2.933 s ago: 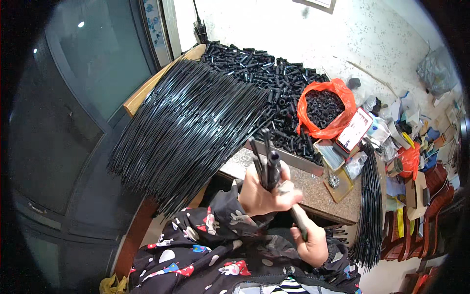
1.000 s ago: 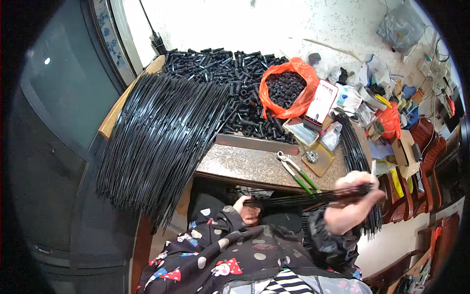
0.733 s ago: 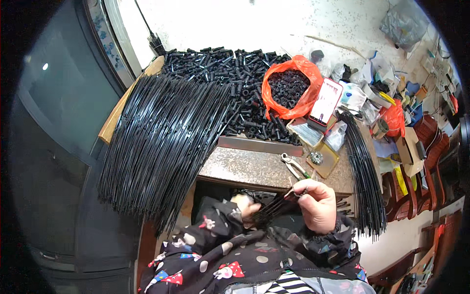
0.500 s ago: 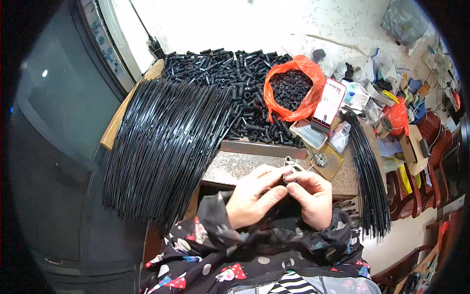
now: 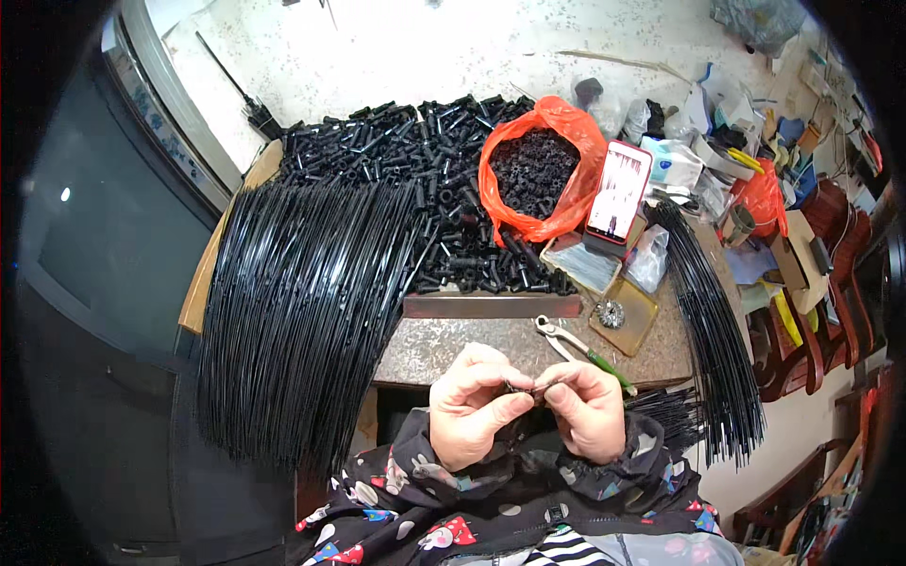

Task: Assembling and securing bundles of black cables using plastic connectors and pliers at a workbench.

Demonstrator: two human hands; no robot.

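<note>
Close in front of my body, both hands meet fingertip to fingertip around a small dark piece (image 5: 525, 388). It is mostly covered by the fingers, so its kind does not show. My left hand (image 5: 474, 406) pinches it from the left between thumb and fingers. From the other side my right hand (image 5: 587, 412) grips it with thumb and forefinger. Just beyond the right hand, green-handled pliers (image 5: 566, 341) lie on the table, their jaws pointing away from me.
Long thin black rods (image 5: 293, 321) cover the left side; another bundle (image 5: 708, 330) hangs over the right edge. Black tubular parts (image 5: 377, 141) are heaped behind a metal bar (image 5: 491, 306). An orange bag (image 5: 493, 203) of small black pieces stands by a phone (image 5: 618, 193). A yellowish tray (image 5: 637, 325) lies right.
Both hands have come nearer my body and slightly left, still joined at the small piece. The pliers, partly hidden behind the fingers before, now show with their green handle.
</note>
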